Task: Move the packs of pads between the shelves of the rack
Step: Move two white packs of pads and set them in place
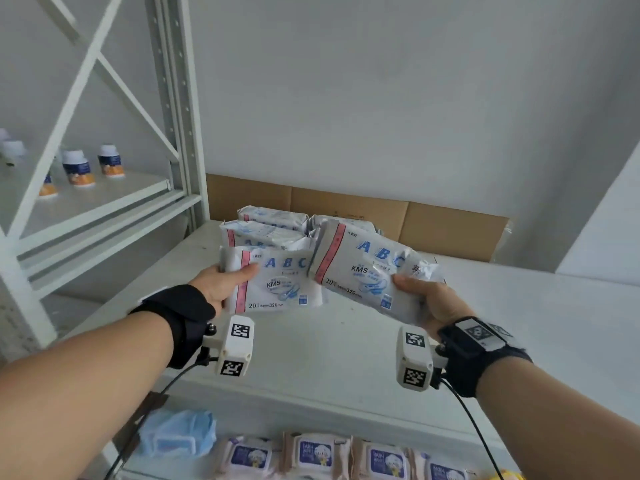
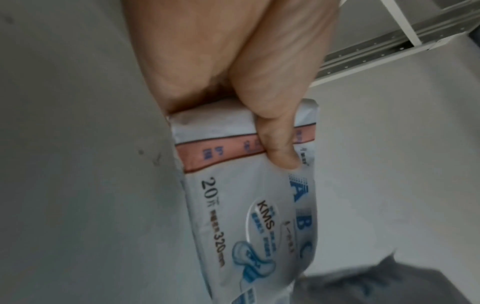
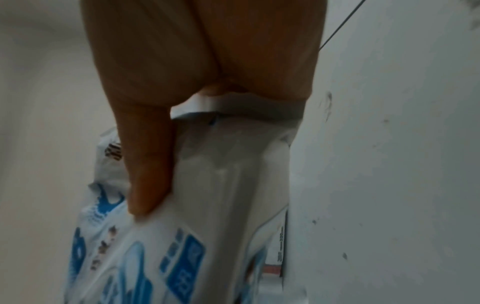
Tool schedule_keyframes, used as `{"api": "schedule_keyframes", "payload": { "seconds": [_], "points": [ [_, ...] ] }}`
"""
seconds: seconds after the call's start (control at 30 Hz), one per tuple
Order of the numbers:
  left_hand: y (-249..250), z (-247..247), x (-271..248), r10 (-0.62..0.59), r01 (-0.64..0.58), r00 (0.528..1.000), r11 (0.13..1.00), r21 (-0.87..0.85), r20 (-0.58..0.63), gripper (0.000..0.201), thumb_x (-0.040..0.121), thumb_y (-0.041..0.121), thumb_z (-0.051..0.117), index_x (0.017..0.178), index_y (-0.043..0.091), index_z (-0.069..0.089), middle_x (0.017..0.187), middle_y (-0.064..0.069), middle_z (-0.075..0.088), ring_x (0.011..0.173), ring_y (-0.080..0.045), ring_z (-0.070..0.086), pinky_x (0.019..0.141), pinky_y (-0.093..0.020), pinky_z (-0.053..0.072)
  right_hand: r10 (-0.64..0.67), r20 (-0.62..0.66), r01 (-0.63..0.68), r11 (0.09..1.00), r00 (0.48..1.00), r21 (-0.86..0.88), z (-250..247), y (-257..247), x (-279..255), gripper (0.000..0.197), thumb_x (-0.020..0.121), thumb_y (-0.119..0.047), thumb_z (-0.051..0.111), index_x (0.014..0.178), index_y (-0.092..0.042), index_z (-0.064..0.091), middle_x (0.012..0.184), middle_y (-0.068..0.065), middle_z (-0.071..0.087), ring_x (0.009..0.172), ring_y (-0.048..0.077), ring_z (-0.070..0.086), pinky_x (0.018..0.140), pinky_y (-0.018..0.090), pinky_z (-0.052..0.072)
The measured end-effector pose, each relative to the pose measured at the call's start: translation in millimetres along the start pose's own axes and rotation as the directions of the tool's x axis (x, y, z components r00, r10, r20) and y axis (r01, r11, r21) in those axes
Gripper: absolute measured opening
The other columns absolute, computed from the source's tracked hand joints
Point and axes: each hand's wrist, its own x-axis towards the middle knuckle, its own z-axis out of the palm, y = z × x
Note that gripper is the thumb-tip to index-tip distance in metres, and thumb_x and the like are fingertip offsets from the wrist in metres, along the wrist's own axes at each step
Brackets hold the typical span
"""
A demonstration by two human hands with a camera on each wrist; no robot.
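Left hand and right hand each pinch a pad pack — stacked packs, cardboard behind.

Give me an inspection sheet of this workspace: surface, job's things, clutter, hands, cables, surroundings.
Surface: white shelf, faint marks.
Job's things: left pack and right pack held above the shelf; stacked packs behind them.
Clutter: cardboard against the wall.
Hands: left hand grips the left pack, thumb on top; right hand grips the right pack.
Cables: black cable hangs from each wrist camera.
Surroundings: bottles on the neighbouring rack; wipes packs and blue mask on the shelf below.
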Motion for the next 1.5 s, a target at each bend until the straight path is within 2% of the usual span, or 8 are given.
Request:
{"api": "schedule_keyframes", "payload": {
  "seconds": [0.33, 0.63, 0.77, 0.87, 0.97, 1.07, 1.37, 1.5],
  "points": [
    [15.6, -52.6, 65.7, -0.023, 0.011, 0.991, 0.996, 0.086, 0.135, 0.041, 0.091, 0.004, 0.055, 0.132, 0.003, 0.050, 0.126, -0.024, 0.059, 0.113, -0.036, 0.058, 0.100, -0.049, 0.043, 0.008, -0.228, -0.056, 0.977, 0.974, -0.206, -0.2, 25.1, 55.0, 0.077, 0.043, -0.005, 0.085, 0.115, 0.002, 0.058, 0.108, 0.022, 0.068, 0.098, 0.040, 0.066, 0.089, 0.057, 0.050],
    [22.0, -67.3, 102.7, -0.076, 0.033, 0.966, 0.985, 0.172, 0.249, 0.038, 0.087, -0.011, 0.054, 0.116, 0.014, 0.058, 0.117, -0.016, 0.064, 0.109, -0.031, 0.059, 0.080, -0.038, 0.050, 0.006, -0.173, -0.075, 0.915, 0.985, -0.397, 9.3, 30.0, 84.6, 0.052, 0.070, 0.023, 0.061, 0.118, 0.003, 0.053, 0.116, 0.028, 0.062, 0.104, 0.041, 0.061, 0.085, 0.051, 0.052],
    [22.1, -66.5, 109.9, -0.136, 0.081, 0.956, 0.974, 0.212, 0.259, 0.041, 0.077, -0.008, 0.067, 0.113, 0.013, 0.061, 0.097, -0.013, 0.074, 0.083, -0.026, 0.072, 0.063, -0.040, 0.057, 0.032, -0.245, -0.141, 0.884, 0.969, -0.445, 14.5, 32.9, 97.0, 0.064, 0.068, 0.027, 0.058, 0.125, -0.002, 0.054, 0.119, 0.023, 0.062, 0.112, 0.039, 0.057, 0.101, 0.053, 0.044],
    [24.4, -58.2, 114.6, -0.153, 0.100, 0.958, 0.971, 0.217, 0.242, 0.042, 0.076, -0.008, 0.070, 0.113, 0.008, 0.061, 0.082, -0.011, 0.075, 0.067, -0.023, 0.073, 0.051, -0.040, 0.057, 0.003, -0.297, -0.152, 0.865, 0.955, -0.479, 20.0, 33.3, 103.7, 0.046, 0.067, 0.026, 0.059, 0.103, -0.003, 0.061, 0.118, 0.025, 0.061, 0.111, 0.041, 0.057, 0.099, 0.055, 0.045],
    [25.7, -52.0, 117.1, -0.165, 0.110, 0.960, 0.964, 0.241, 0.226, 0.046, 0.075, -0.001, 0.073, 0.118, 0.010, 0.061, 0.099, -0.016, 0.073, 0.087, -0.030, 0.071, 0.072, -0.049, 0.058, -0.034, -0.397, -0.175, 0.861, 0.917, -0.478, 22.5, 33.1, 108.9, 0.035, 0.066, 0.020, 0.065, 0.077, -0.012, 0.052, 0.112, 0.024, 0.062, 0.107, 0.041, 0.058, 0.096, 0.055, 0.047],
    [24.0, -49.7, 118.6, -0.178, 0.122, 0.962, 0.959, 0.254, 0.208, 0.046, 0.074, 0.004, 0.077, 0.117, 0.012, 0.063, 0.108, -0.018, 0.070, 0.100, -0.033, 0.066, 0.084, -0.052, 0.053, -0.006, -0.415, -0.210, 0.856, 0.910, -0.472, 22.4, 36.1, 110.5, 0.036, 0.067, 0.014, 0.066, 0.096, -0.006, 0.057, 0.110, 0.019, 0.063, 0.106, 0.038, 0.060, 0.097, 0.052, 0.047],
    [16.0, -47.0, 121.8, -0.179, 0.136, 0.971, 0.959, 0.248, 0.161, 0.027, 0.073, 0.004, 0.077, 0.096, 0.016, 0.066, 0.103, -0.013, 0.071, 0.069, -0.018, 0.070, 0.043, -0.021, 0.051, 0.030, -0.519, -0.312, 0.828, 0.854, -0.466, 25.0, 39.4, 98.3, 0.041, 0.072, 0.002, 0.068, 0.111, -0.008, 0.060, 0.113, 0.011, 0.061, 0.106, 0.028, 0.055, 0.088, 0.040, 0.046],
    [8.8, -42.2, 113.3, -0.181, 0.159, 0.981, 0.957, 0.243, 0.072, 0.060, 0.068, 0.004, 0.081, 0.122, 0.009, 0.057, 0.118, -0.016, 0.065, 0.099, -0.029, 0.066, 0.083, -0.043, 0.055, 0.020, -0.543, -0.276, 0.877, 0.840, -0.394, 20.8, 34.9, 76.9, 0.075, 0.074, 0.002, 0.070, 0.140, -0.013, 0.041, 0.134, 0.012, 0.051, 0.116, 0.030, 0.049, 0.086, 0.038, 0.043]
  ]
}}
